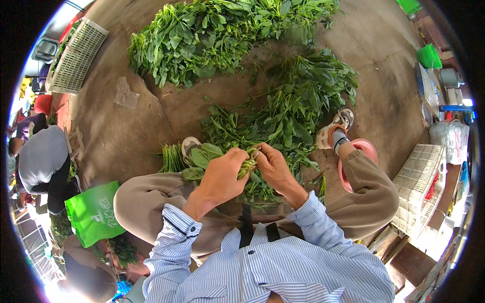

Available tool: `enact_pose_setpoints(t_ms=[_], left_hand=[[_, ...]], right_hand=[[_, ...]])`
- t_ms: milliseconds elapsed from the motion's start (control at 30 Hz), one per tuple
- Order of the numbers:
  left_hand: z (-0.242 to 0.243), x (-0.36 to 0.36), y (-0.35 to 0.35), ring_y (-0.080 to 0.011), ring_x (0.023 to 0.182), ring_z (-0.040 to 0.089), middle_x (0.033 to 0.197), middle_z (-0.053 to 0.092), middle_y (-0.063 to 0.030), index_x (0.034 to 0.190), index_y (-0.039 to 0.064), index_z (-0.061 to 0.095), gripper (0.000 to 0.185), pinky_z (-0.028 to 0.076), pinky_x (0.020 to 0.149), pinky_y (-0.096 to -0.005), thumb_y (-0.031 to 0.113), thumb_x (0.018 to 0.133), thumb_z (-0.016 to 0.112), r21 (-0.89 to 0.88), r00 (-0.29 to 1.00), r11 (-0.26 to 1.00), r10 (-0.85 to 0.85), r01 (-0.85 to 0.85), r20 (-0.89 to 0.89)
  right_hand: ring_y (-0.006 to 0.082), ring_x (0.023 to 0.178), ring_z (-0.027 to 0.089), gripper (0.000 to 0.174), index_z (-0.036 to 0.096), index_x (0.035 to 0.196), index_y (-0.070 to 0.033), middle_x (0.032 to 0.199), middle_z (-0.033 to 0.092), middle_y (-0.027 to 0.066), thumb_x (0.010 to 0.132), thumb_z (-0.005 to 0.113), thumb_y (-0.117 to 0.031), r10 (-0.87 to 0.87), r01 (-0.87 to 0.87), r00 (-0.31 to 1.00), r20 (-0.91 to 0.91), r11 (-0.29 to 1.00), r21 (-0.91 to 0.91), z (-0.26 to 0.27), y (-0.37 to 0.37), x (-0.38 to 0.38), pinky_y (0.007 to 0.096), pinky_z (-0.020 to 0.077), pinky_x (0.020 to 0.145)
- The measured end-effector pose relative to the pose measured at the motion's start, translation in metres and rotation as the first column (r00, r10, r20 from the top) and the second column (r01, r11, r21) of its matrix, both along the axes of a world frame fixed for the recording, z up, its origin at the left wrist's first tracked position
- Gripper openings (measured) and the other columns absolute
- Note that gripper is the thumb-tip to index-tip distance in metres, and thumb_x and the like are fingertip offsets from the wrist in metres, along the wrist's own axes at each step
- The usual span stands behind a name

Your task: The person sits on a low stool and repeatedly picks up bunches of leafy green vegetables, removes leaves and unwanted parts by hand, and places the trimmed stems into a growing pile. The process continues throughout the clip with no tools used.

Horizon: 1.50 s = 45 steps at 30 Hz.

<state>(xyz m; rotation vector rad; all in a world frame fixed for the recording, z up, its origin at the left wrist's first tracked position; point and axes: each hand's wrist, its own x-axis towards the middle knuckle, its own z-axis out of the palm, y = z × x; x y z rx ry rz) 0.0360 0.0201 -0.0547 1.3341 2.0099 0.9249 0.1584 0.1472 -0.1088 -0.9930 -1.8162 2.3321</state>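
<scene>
My left hand (223,172) is closed around a bunch of leafy green stems (204,155), its broad leaves sticking out to the left. The pale cut ends (247,168) of the stems show between my hands. My right hand (274,166) pinches at those ends with thumb and fingertips; whether a single stem is between them is too small to tell. Below and beyond my hands, a loose heap of leafy greens (280,117) lies on the ground between my feet. A bundle of upright-looking green stems (172,157) rests beside my left shoe (189,146).
A larger pile of greens (204,41) spreads across the concrete floor ahead. A pink basin (367,147) stands behind my right ankle. White plastic crates (416,181) are at right, another crate (77,57) far left. A green bag (94,214) and a crouching person (43,159) are at left.
</scene>
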Motion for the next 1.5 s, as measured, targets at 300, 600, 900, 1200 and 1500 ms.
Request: enact_pose_setpoints(t_ms=[300, 600, 900, 1200, 1500], left_hand=[[0.012, -0.006, 0.006, -0.0260, 0.095, 0.065, 0.108, 0.065, -0.0160, 0.107, 0.000, 0.059, 0.027, 0.050, 0.081, -0.0359, 0.003, 0.084, 0.074, -0.019, 0.926, 0.996, 0.087, -0.086, 0.368], [0.022, -0.008, 0.009, -0.0284, 0.116, 0.060, 0.131, 0.060, -0.0194, 0.108, 0.002, 0.061, 0.025, 0.047, 0.097, -0.0369, -0.001, 0.085, 0.071, 0.295, 0.971, 0.937, 0.131, -0.187, 0.201], [0.022, 0.001, 0.011, -0.0357, 0.108, 0.066, 0.144, 0.050, -0.0194, 0.108, 0.003, 0.061, 0.034, 0.054, 0.088, -0.0391, -0.008, 0.079, 0.074, 0.343, 0.976, 0.923, 0.208, -0.172, -0.068], [0.044, 0.006, 0.003, -0.0052, 0.084, 0.054, 0.091, 0.064, 0.0016, 0.113, 0.002, 0.063, 0.024, 0.046, 0.074, -0.0221, -0.003, 0.090, 0.069, 0.224, 0.912, 0.933, 0.186, -0.281, 0.366], [0.077, 0.005, -0.003, -0.0032, 0.079, 0.051, 0.088, 0.061, 0.0055, 0.108, 0.003, 0.063, 0.020, 0.043, 0.070, -0.0199, 0.009, 0.092, 0.074, 0.120, 0.905, 0.971, 0.142, -0.206, 0.402]], right_hand=[[0.0056, 0.078, 0.051, 0.019, 0.063, 0.115, 0.001, 0.092, 0.062, -0.0003, 0.102, 0.055, -0.012, 0.020, 0.006, 0.968, -0.251, 0.995, 0.102, 0.033, 0.023, -0.004, 0.0238, 0.0439, 0.068], [0.0250, 0.072, 0.061, 0.013, 0.064, 0.102, 0.000, 0.087, 0.059, 0.0129, 0.091, 0.067, -0.006, 0.087, 0.122, 0.950, -0.298, 0.779, 0.615, 0.062, 0.035, 0.000, 0.0338, 0.0484, 0.064], [0.0126, 0.080, 0.062, 0.021, 0.060, 0.116, 0.003, 0.096, 0.062, 0.0082, 0.096, 0.062, 0.001, -0.085, 0.298, 0.893, -0.442, 0.847, 0.439, 0.065, 0.008, -0.006, 0.0283, 0.0519, 0.069], [0.0284, 0.084, 0.067, 0.031, 0.059, 0.121, -0.002, 0.097, 0.065, 0.0155, 0.091, 0.063, 0.000, 0.127, 0.141, 0.869, -0.478, 0.862, 0.486, 0.094, 0.022, 0.011, 0.0367, 0.0535, 0.076], [0.0385, 0.078, 0.060, 0.007, 0.058, 0.090, 0.000, 0.082, 0.059, 0.0172, 0.089, 0.062, -0.006, -0.022, 0.325, 0.928, -0.372, 0.532, 0.782, 0.095, 0.046, 0.038, 0.0454, 0.0497, 0.068]])
